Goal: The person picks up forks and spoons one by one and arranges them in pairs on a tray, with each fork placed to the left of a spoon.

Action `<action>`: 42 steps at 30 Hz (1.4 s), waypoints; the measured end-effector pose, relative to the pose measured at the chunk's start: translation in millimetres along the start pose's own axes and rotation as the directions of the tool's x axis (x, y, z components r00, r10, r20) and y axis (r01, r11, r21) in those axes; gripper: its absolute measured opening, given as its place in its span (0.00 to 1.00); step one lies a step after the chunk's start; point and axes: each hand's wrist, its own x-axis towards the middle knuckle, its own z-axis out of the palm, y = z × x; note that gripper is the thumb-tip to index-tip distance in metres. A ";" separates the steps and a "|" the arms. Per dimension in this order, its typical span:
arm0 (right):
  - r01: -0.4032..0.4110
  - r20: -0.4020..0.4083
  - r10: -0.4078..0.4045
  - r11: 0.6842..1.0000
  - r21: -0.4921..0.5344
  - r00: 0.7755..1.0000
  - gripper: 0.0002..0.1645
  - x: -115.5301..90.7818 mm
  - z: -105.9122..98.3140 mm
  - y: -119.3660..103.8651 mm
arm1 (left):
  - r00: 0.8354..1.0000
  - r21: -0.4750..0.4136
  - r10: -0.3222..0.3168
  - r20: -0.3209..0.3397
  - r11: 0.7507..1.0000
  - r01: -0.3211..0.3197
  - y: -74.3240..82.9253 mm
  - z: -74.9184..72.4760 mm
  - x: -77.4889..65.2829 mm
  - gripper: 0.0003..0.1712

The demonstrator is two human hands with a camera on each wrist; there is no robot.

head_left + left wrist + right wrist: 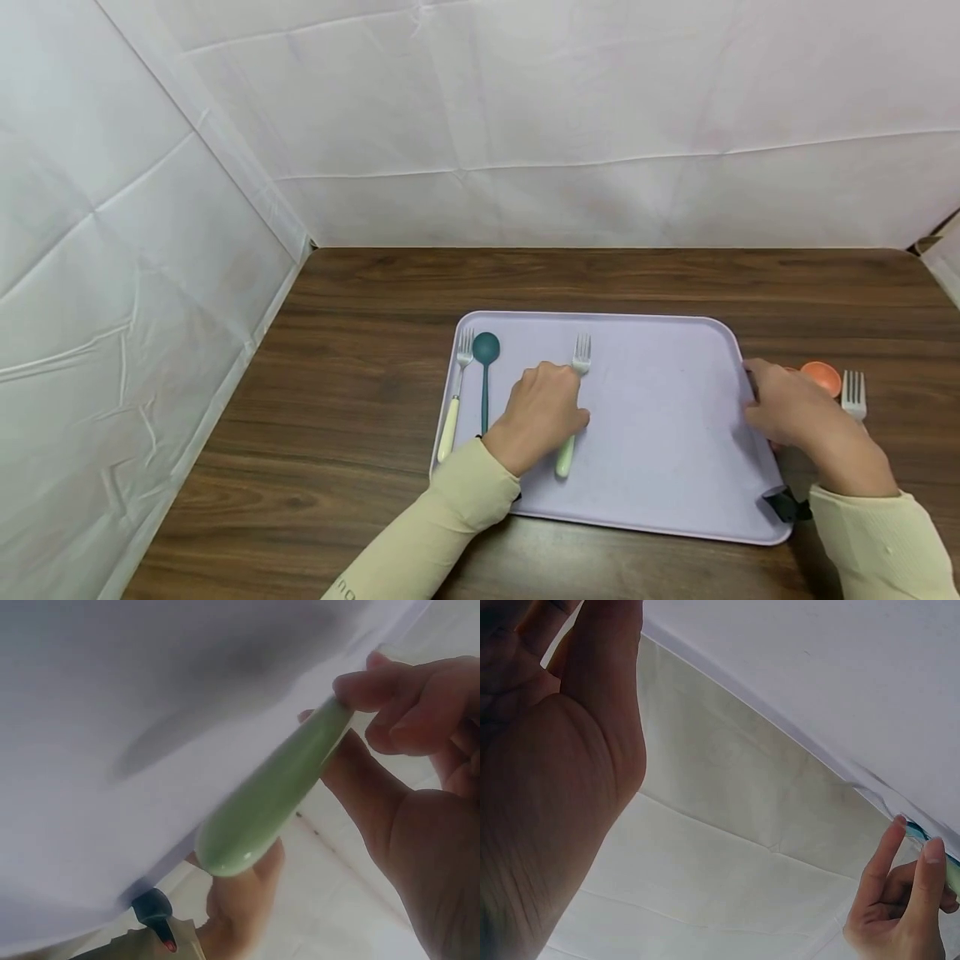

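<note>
A lavender tray [660, 417] lies on the wooden table. Over its middle, my left hand [543, 408] pinches a fork with a light green handle [270, 795] between thumb and fingers; the tines [582, 353] point away from me. My right hand [806, 417] grips the tray's right rim, though its fingertips are partly hidden. Along the tray's left side lie a fork with a cream handle [449, 429] and a dark teal spoon [486, 348], whose lower handle passes behind my left wrist.
Right of the tray, an orange spoon [821, 377] and another fork [853, 393] lie on the table [337, 375], partly covered by my right hand. A black strap piece [783, 504] shows at the tray's near right corner. White cloth walls [525, 125] enclose the table.
</note>
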 end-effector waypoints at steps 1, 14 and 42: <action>-0.001 0.002 0.001 1.000 0.000 1.000 0.36 0.2 -0.1 0.0 | 1.000 -0.004 0.000 0.002 1.000 0.000 0.2 0.4 0.5 0.15; -0.006 0.005 0.006 1.000 -0.009 1.000 0.36 0.4 1.1 2.3 | 0.999 -0.020 0.036 -0.006 0.999 -0.036 2.4 9.6 4.7 0.20; -0.005 -0.048 0.005 1.000 -0.018 0.999 0.36 -3.6 0.7 2.7 | 0.988 -0.323 -0.064 -0.140 0.946 0.015 -39.0 -25.5 -14.8 0.24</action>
